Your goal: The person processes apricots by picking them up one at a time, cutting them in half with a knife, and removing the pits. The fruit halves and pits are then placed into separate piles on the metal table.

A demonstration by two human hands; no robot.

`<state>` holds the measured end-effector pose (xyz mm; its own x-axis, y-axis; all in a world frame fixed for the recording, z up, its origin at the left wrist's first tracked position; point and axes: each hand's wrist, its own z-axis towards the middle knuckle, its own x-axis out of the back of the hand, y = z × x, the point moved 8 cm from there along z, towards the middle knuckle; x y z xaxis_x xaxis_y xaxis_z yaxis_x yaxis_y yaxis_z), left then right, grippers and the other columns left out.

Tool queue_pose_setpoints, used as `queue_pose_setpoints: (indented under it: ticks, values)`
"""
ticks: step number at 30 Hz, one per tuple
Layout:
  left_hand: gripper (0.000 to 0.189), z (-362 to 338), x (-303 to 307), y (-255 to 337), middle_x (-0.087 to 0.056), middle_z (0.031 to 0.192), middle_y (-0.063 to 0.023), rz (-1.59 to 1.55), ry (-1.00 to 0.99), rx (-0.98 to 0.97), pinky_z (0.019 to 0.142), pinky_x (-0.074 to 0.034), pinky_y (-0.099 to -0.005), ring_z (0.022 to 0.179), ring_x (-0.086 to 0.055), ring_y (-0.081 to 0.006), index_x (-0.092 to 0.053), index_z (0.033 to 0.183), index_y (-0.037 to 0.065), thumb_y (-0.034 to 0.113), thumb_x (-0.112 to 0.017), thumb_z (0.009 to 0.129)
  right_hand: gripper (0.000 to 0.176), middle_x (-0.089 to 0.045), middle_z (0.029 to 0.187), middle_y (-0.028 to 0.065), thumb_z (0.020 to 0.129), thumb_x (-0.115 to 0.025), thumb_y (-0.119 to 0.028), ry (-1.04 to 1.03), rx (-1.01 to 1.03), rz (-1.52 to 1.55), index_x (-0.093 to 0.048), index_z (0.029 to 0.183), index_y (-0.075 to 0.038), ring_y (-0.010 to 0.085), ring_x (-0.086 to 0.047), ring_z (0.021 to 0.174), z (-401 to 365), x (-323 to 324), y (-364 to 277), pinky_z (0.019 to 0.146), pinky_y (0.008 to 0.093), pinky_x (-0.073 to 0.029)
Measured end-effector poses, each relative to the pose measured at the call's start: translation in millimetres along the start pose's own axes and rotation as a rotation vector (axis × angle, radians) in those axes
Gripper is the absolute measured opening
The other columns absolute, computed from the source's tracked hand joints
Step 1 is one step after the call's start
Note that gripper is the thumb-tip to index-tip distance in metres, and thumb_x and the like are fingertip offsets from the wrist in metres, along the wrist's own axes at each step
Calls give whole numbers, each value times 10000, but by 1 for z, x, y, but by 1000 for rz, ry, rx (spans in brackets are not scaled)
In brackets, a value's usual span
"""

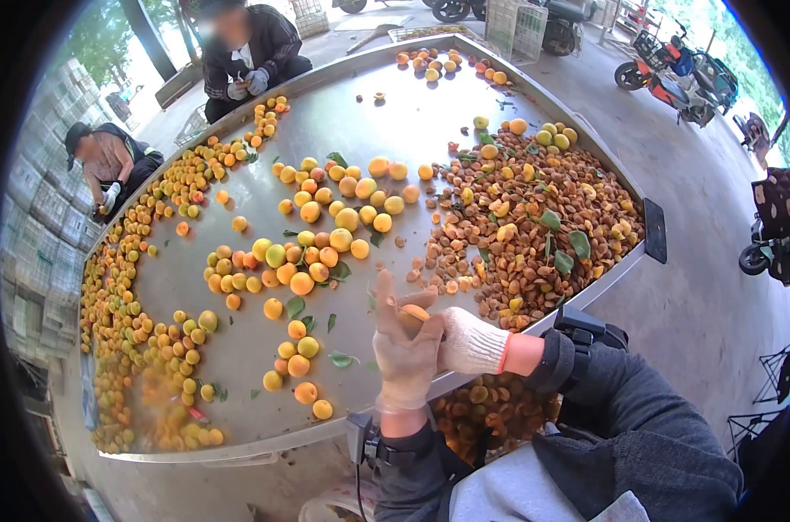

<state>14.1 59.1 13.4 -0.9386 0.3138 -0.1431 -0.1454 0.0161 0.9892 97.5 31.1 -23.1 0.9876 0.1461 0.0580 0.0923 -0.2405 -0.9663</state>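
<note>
My left hand [406,352], in a thin pale glove, is closed around an apricot [412,319] above the near edge of the metal table [264,339]. One of its fingers points up. Against it presses my right hand [473,340], in a white knitted glove; its curled fingertips are hidden behind the left hand, so what they grip cannot be made out. Just beyond both hands, a heap of brown apricot stones [534,226] mixed with bits of flesh and leaves covers the right part of the table. Loose whole apricots [302,283] lie to the left.
A long band of apricots [134,322] runs along the table's left side. Below the near edge is a container of brownish pieces [490,404]. Two people [247,52] [112,170] work at the far and left sides. Stacked crates [51,226] and parked scooters [673,78] stand around.
</note>
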Motion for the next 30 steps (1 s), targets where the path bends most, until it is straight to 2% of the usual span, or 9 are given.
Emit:
queue_pose_setpoints:
  ticks: [6,8,12,14,17,19,21,23,30]
  values:
    - [828,-3,-1,-1,-654,1005,-134,-198,-47,110,678,-533,-234,822,-637,-152,-179,1478,-11,-73,-635,790,374,-640,976,92,821,-621,-41,-212,169,-66,-570,1191,-14,130,-597,916,0,-10,-10,780,294,-491]
    - [838,-3,-1,0,-653,1006,-139,-232,-78,143,682,-535,-237,824,-641,-156,-163,1483,-7,-82,-630,792,398,-632,988,101,793,-637,-73,-357,-50,178,-577,1182,-13,136,-590,922,-6,-18,5,785,303,-486]
    - [893,-4,-12,-1,-623,1135,-164,-179,-213,213,844,-529,-302,1039,-618,-223,-106,1490,0,-107,-630,776,313,-636,867,86,785,-629,-96,-273,93,10,-627,1085,-7,126,-611,807,-4,-5,7,678,281,-495]
    - [887,-4,-19,4,-613,1163,-172,-232,-227,163,867,-522,-305,1059,-607,-220,-107,1488,-4,-121,-622,776,208,-621,715,63,789,-609,-119,-224,-236,36,-665,958,-11,125,-614,658,-11,7,10,557,265,-481]
    - [771,-1,-16,5,-603,1178,-157,-267,-154,73,896,-504,-307,1065,-585,-194,-271,1439,-25,-145,-623,764,147,-585,609,37,795,-601,-130,-122,-283,31,-677,855,-19,114,-590,550,-21,13,-20,473,259,-449]
    - [565,2,-7,-4,-629,961,-54,-158,-21,44,724,-534,-253,867,-633,-154,-508,1285,-19,-86,-691,755,160,-602,635,52,806,-600,-128,-100,-325,7,-675,893,-17,128,-598,571,-20,15,-18,500,273,-458]
    - [496,1,1,-9,-632,950,-57,-185,19,42,705,-539,-260,826,-636,-156,-545,1234,-18,-84,-686,764,176,-619,661,68,817,-599,-127,-74,-369,-12,-674,931,-15,141,-606,592,-20,15,-5,526,287,-468]
    - [428,0,6,-9,-634,939,-61,-214,52,40,687,-545,-267,784,-639,-157,-581,1183,-18,-83,-681,772,203,-646,706,94,848,-596,-133,49,46,-195,-660,1001,-17,173,-618,625,-14,17,-14,581,311,-481]
    - [381,-5,13,-7,-630,894,-67,-215,146,-17,590,-539,-268,688,-626,-154,-588,1170,-28,-77,-663,799,216,-644,703,95,852,-608,-165,166,132,-243,-649,996,-9,182,-617,628,-20,17,-37,598,318,-479]
